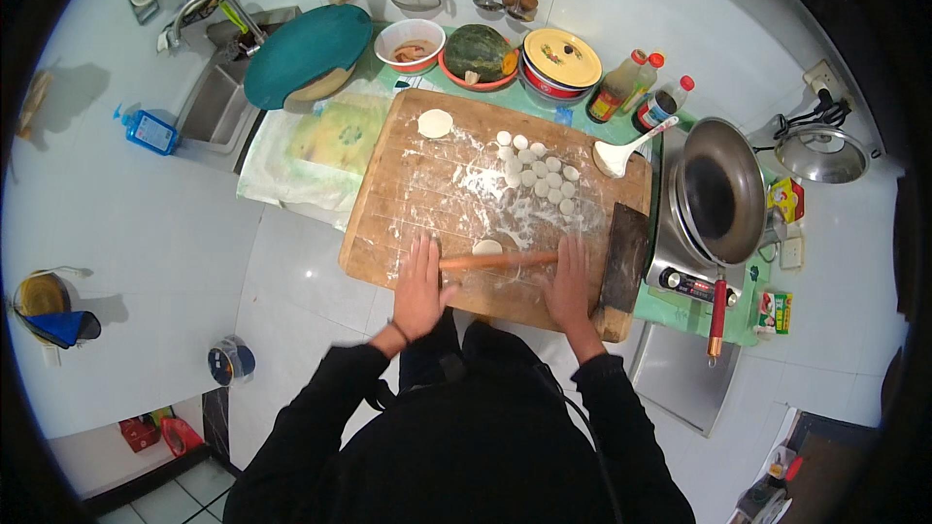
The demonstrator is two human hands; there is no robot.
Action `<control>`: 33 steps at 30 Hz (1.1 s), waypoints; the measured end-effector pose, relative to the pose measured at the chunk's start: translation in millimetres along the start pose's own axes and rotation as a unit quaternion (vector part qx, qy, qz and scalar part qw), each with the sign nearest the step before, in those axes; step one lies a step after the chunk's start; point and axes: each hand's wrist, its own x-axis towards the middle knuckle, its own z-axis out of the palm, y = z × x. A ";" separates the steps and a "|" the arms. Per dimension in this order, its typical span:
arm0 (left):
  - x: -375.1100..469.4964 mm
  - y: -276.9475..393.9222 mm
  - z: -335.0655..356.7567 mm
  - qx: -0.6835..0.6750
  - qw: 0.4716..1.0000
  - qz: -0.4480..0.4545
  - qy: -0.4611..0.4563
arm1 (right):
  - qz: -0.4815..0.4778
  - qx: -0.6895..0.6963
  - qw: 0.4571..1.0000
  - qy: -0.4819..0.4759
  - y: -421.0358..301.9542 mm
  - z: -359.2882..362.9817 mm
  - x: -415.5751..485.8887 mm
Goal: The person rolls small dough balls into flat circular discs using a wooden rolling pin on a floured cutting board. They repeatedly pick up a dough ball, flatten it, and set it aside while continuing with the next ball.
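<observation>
My left hand [419, 290] lies palm down with extended fingers over the left end of a wooden rolling pin [502, 260]. Over its right end rests my right hand [568, 290], slightly blurred. Just beyond the pin is a small flattened dough disc [488, 247], its near edge hidden by the pin. Both hands are above the near part of a floured wooden board [378, 233]. Several small round dough pieces [539, 169] cluster at the board's middle right. One larger, thin dough wrapper [435, 124] lies alone near the far left corner.
A dark-bladed cleaver [625, 255] lies along the board's right edge, near a white ladle [615, 159]. To the right, a frying pan [721, 189] sits on an induction cooker [670, 262]. Behind stand sauce bottles [615, 87], a lidded pot [562, 58] and a squash [477, 53].
</observation>
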 end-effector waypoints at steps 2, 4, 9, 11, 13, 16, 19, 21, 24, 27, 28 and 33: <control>-11.4 4.7 -1.6 -0.030 0.999 0.023 0.011 | -0.055 0.041 0.995 0.066 -1.7 -3.7 -10.3; -8.3 6.1 -3.2 -0.024 0.999 0.011 0.028 | -0.060 0.052 0.994 0.074 -4.1 -4.2 -8.6; 39.4 -3.4 -1.3 0.006 0.990 0.009 0.143 | -0.073 0.038 0.993 0.083 -1.1 1.9 27.7; 33.4 -2.0 1.1 -0.002 0.995 -0.005 0.097 | -0.043 0.044 0.998 0.035 2.9 1.0 23.4; 8.8 4.2 3.2 0.021 0.999 -0.033 -0.004 | -0.044 0.051 0.997 0.029 5.1 -1.7 6.1; -4.1 7.1 3.9 -0.014 1.000 0.002 0.023 | -0.057 0.056 0.996 0.046 4.0 -2.9 -3.9; 16.9 1.6 1.3 -0.006 0.998 -0.024 0.051 | -0.057 0.049 0.996 0.040 0.9 0.1 15.1; 34.2 -2.5 -1.1 -0.020 0.990 0.009 0.137 | -0.088 0.025 0.994 0.066 0.4 1.6 31.1; 28.0 0.8 -2.1 -0.012 0.996 -0.007 0.084 | -0.099 0.043 0.992 0.069 2.0 -0.8 29.3; -7.9 10.6 2.1 -0.021 0.999 -0.032 -0.025 | -0.044 0.028 0.999 -0.005 2.4 -5.3 2.0; -14.3 12.1 4.4 -0.029 0.999 -0.013 0.005 | -0.072 0.050 0.995 0.035 1.3 -5.6 -2.4; 20.7 1.1 8.6 -0.022 0.992 -0.031 0.119 | -0.109 0.020 0.992 0.062 -4.4 -0.4 22.4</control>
